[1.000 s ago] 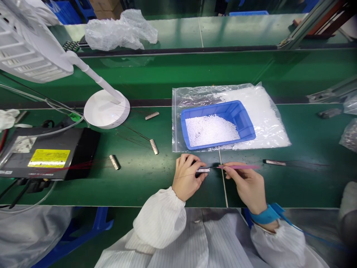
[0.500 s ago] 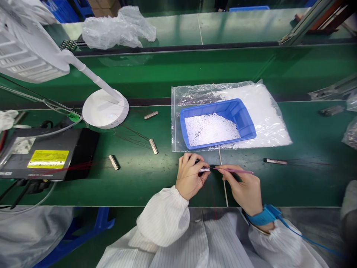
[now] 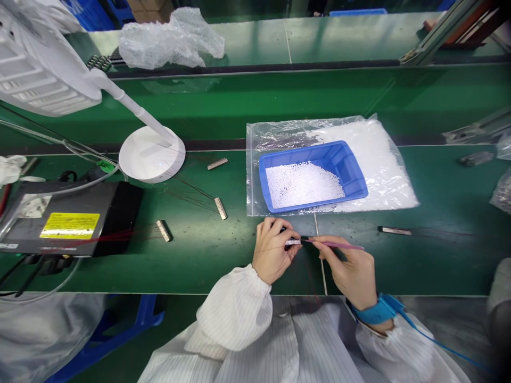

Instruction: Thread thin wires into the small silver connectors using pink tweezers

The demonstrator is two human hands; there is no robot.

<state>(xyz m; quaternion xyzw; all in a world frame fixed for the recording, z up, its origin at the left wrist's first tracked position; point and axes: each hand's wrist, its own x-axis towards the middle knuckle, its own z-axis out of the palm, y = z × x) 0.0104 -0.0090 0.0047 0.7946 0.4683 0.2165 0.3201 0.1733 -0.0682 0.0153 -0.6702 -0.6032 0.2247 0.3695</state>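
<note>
The left hand (image 3: 272,254) has a small block (image 3: 293,242) in a closed grip at the counter (image 3: 223,258), the right hand (image 3: 352,272) pinching a pink stick (image 3: 344,245) (tweezers, perhaps) beside it: delicate poking, seemingly, needing steadiness next.

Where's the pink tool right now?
Head view, right of centre: the pink tool is in the right hand, its tip toward the small part in the left hand, nearside of the blue bin.

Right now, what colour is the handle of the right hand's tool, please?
The handle is pink, shown in the head view.
</note>
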